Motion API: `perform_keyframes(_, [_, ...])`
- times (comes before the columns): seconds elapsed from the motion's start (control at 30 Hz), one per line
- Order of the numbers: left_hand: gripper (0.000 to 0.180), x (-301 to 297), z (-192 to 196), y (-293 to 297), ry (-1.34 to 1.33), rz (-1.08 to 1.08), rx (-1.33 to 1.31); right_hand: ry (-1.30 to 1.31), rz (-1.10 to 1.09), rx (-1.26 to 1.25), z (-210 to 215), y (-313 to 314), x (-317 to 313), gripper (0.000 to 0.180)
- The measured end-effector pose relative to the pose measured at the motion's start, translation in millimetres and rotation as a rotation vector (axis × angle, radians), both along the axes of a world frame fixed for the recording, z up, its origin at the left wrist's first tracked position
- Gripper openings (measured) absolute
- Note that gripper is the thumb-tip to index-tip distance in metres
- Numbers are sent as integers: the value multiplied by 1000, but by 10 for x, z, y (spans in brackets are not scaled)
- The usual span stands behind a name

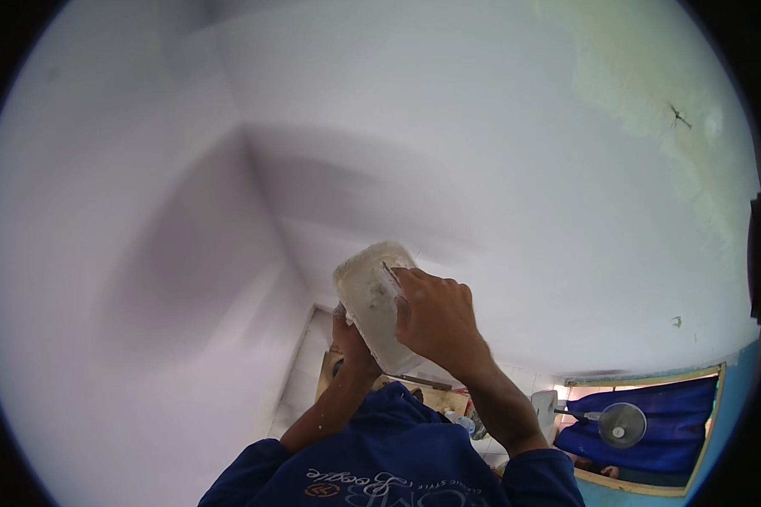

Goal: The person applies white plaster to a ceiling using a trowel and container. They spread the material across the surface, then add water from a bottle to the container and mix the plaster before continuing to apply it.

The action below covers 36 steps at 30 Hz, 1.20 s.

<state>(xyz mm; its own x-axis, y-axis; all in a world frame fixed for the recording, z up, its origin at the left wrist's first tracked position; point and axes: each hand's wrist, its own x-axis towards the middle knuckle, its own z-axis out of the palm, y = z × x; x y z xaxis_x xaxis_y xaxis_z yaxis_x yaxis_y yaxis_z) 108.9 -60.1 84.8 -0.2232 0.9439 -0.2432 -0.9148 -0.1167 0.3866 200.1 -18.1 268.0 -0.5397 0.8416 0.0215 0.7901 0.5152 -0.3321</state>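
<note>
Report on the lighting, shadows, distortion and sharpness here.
Head view: broad, soft-edged shadows darken the pale walls around their corner; head view: the wide lens curves the window frame near the rim, with black filling the corners; head view: fine texture inside the pale container is too soft to tell.

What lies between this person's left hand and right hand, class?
In the head view, a pale tub lies between the left hand, at its left side, and the right hand, which covers part of it.
</note>
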Motion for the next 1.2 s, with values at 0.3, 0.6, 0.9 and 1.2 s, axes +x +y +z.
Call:
perform_keyframes(0.3, [69,-104,81,26,-272,-48,127,-25,-108,61,-132,-31,-125,34])
perform_keyframes(0.6, [68,-365,-334,-123,-189,-73,76,-107,-24,-146,-481,-116,-445,28])
perform_keyframes(0.9, [73,-406,-497,-83,-280,-111,186,232,-91,-261,-570,72,-328,29])
perform_keyframes(1.2, [70,-517,-523,-247,-227,-105,122,283,-122,-248,-777,-126,-399,31])
